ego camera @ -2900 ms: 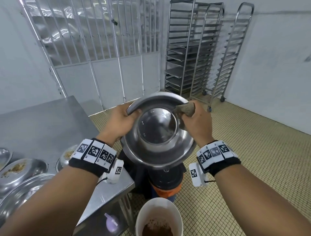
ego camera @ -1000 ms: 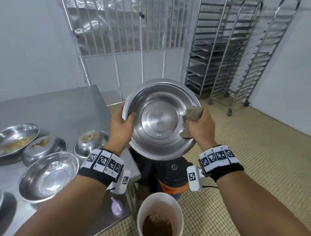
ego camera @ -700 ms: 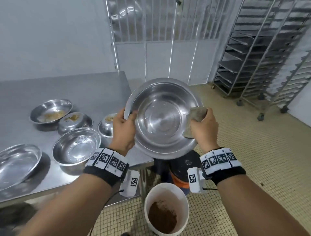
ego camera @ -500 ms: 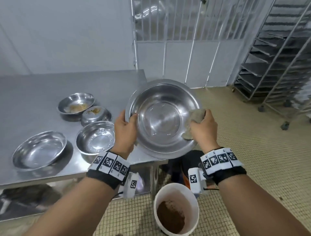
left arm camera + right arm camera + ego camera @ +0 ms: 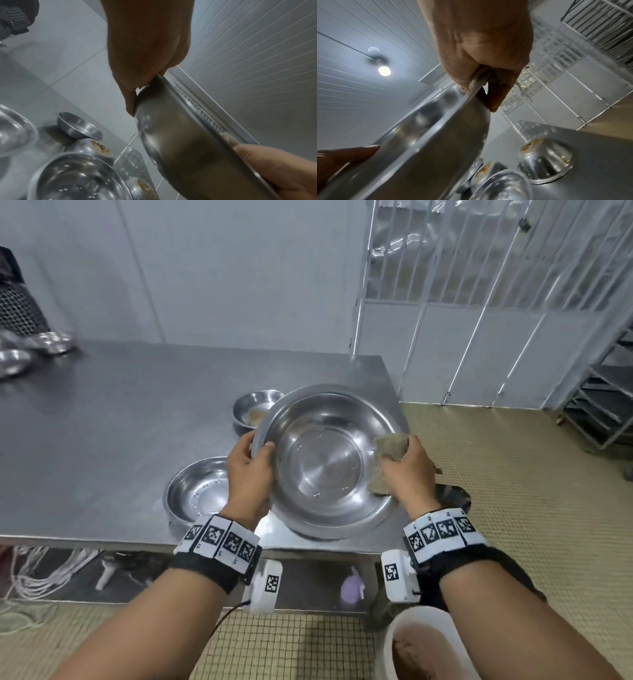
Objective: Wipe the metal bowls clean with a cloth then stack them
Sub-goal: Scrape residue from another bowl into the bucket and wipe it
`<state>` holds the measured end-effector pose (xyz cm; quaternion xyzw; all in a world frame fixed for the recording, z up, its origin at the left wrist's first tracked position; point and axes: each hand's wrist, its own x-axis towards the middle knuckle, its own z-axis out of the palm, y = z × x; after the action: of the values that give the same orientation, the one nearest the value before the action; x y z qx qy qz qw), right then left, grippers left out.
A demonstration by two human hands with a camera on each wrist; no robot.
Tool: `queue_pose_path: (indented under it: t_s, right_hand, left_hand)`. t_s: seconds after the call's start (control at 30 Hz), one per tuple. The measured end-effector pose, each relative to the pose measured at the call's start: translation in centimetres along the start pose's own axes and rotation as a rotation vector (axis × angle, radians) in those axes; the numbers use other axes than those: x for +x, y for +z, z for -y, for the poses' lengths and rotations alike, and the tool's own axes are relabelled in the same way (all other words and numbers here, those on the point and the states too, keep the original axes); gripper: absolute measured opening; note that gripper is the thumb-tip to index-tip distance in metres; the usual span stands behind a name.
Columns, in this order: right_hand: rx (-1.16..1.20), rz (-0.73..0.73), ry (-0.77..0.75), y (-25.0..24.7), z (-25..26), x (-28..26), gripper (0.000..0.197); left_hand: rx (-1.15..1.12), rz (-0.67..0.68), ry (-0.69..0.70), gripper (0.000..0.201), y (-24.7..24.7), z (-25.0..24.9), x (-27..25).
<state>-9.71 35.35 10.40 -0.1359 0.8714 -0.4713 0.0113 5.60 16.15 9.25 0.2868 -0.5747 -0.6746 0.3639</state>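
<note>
I hold a large metal bowl (image 5: 325,463) tilted toward me above the near right corner of the steel table (image 5: 120,433). My left hand (image 5: 250,470) grips its left rim, thumb inside. My right hand (image 5: 407,470) pinches a brownish cloth (image 5: 390,450) over the right rim. From the left wrist view the bowl's underside (image 5: 180,146) shows, with fingers (image 5: 130,104) behind it. The right wrist view shows the cloth (image 5: 500,78) clamped on the rim of the bowl (image 5: 436,142). A clean-looking bowl (image 5: 198,494) sits on the table left of my left hand. A smaller bowl (image 5: 255,409) with food residue stands behind.
A white bucket (image 5: 421,645) with brown waste stands on the tiled floor below my right wrist. Metal racks (image 5: 603,405) line the right wall. Shiny items (image 5: 30,350) lie at the table's far left. More dirty bowls (image 5: 546,159) sit under the held bowl.
My view has swung left from the floor and racks to the table. The bowl has come down over the table's corner, held the same way in both hands.
</note>
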Motion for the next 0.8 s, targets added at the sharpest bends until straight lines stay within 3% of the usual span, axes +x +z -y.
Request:
queue_pose_path:
  t_s: [0.13,0.33,0.63,0.8]
  right_hand:
    - [-0.032,0.054,0.001,5.9,3.3,-0.5,0.031]
    - [-0.088,0.154,0.04,11.1,5.4,-0.9,0.032]
    - [-0.124,0.192,0.004,16.3,6.1,1.2,0.026]
    - [-0.111,0.225,0.068,17.4,4.6,2.9,0.027]
  left_hand:
    - [0.038,-0.106,0.059,0.019,-5.5,-0.4,2.8]
    - [0.264,-0.018,0.014,0.026,-10.9,-0.1,6.2]
    - [0.275,-0.147,-0.076,0.025,-13.8,1.2,9.5]
    - [0.428,-0.047,-0.091,0.024,-13.4,2.0,10.9]
